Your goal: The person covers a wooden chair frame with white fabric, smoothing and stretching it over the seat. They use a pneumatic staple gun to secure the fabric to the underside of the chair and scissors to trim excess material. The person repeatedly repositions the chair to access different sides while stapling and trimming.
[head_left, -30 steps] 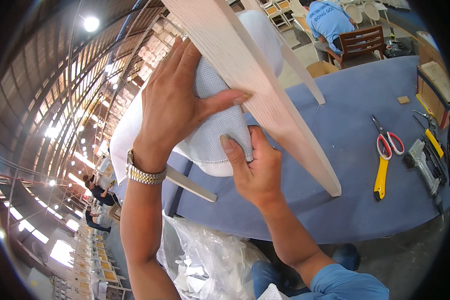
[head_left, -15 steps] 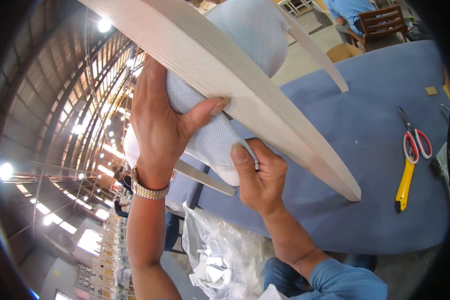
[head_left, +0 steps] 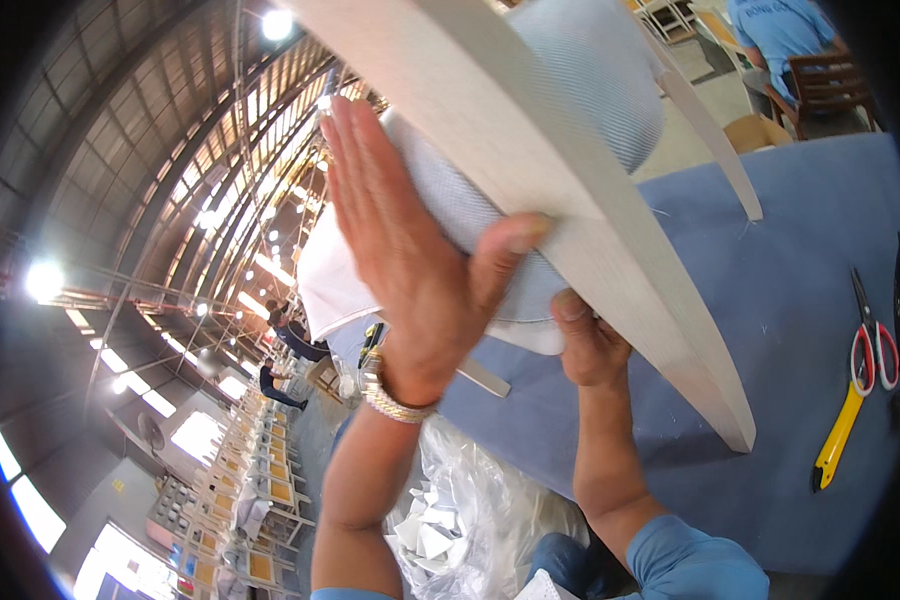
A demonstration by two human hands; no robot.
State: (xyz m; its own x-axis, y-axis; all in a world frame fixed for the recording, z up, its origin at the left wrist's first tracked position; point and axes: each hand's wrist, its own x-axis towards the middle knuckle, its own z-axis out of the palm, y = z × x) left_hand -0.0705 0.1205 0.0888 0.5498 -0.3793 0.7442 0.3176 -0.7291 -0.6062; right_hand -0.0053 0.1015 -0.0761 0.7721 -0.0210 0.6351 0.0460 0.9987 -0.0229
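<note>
Hands, two. Left hand [head_left: 410, 260]: fingers straight and together, palm along the fabric, thumb spread onto a leg. Right hand [head_left: 592, 345]: thumb at the fabric's corner, fingers partly hidden; whether they grip cannot be told.
Wristwatch [head_left: 398, 408], one, left wrist.
Upholstered chair [head_left: 610, 230], one, tipped over the table: pale wooden legs, three visible; grey-blue woven fabric [head_left: 440, 190] beneath the left hand.
Plastic bag [head_left: 510, 515], one, white scraps inside.
Blue table [head_left: 770, 310], one.
Scissors [head_left: 862, 300], one pair, touching one yellow tool [head_left: 838, 438].
Brown chair [head_left: 835, 90], one, beyond the table.
Changes since half a second ago: left fingers straighter; right hand's clear pinch on the fabric edge no longer shows.
</note>
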